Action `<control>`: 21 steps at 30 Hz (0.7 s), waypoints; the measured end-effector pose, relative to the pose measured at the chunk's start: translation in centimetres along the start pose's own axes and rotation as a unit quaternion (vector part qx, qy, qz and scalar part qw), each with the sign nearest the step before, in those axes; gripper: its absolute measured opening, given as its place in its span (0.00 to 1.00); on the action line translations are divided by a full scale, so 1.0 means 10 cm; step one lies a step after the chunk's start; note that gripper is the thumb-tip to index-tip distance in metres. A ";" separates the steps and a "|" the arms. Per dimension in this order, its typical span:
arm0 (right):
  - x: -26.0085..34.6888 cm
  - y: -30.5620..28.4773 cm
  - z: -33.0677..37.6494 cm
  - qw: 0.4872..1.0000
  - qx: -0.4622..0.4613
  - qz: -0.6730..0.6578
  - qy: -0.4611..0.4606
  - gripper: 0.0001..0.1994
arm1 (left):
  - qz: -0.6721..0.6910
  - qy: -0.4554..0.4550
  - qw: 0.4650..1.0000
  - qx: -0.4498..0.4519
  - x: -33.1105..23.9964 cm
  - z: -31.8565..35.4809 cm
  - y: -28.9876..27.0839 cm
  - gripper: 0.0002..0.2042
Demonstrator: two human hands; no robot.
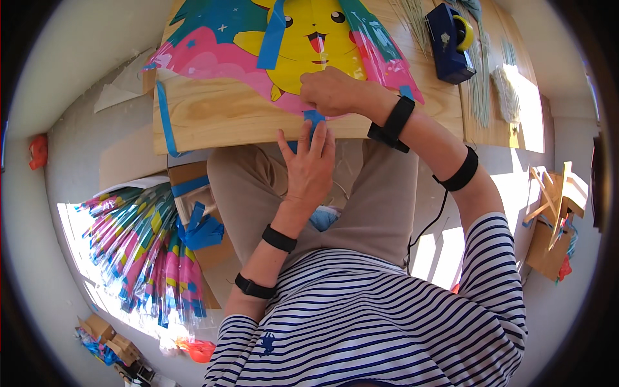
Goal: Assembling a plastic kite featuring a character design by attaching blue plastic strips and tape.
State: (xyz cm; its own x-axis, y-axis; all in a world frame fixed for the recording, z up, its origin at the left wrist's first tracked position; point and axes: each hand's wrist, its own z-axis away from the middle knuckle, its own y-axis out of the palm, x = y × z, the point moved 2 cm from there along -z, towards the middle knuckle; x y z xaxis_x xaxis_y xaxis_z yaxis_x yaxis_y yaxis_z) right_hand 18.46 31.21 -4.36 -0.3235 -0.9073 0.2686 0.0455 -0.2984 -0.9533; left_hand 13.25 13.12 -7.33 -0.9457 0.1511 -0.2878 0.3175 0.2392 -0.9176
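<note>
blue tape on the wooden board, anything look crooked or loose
Yes. The long strip of blue tape at the wooden board's left edge bows outward with its lower end curling free. Another blue strip crosses the yellow cartoon plastic sheet slanted. The right hand presses the sheet's lower edge.

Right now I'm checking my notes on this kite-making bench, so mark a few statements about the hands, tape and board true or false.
1. The right hand rests on the colourful printed plastic sheet. True.
2. The left hand holds scissors. False: its fingers touch a blue tape strip at the wooden board edge.
3. The blue tape dispenser sits on the floor. False: on the board.
4. A bundle of folded printed sheets lies at the person's left. True.
</note>
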 end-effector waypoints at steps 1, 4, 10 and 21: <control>0.00 0.01 0.00 1.000 -0.002 0.001 -0.001 0.03 | -0.001 0.001 1.000 0.001 0.00 0.00 0.00 0.23; 0.02 0.00 0.00 1.000 0.001 0.005 0.000 0.03 | -0.004 0.001 1.000 0.007 0.00 -0.01 -0.02 0.23; 0.03 -0.03 0.00 1.000 0.006 0.013 -0.007 0.03 | 0.003 0.000 1.000 0.003 0.00 -0.02 -0.02 0.22; 0.04 0.00 -0.03 0.999 0.014 0.030 -0.004 0.03 | 0.002 0.004 1.000 0.008 0.01 -0.02 -0.02 0.22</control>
State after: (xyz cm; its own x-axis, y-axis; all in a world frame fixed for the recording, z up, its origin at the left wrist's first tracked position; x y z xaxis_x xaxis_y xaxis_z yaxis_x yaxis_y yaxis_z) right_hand 18.06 30.89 -4.30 -0.3115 -0.9263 0.2119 0.0910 -0.2510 -0.9637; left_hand 13.10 13.31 -7.11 -0.9439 0.1589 -0.2895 0.3200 0.2233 -0.9207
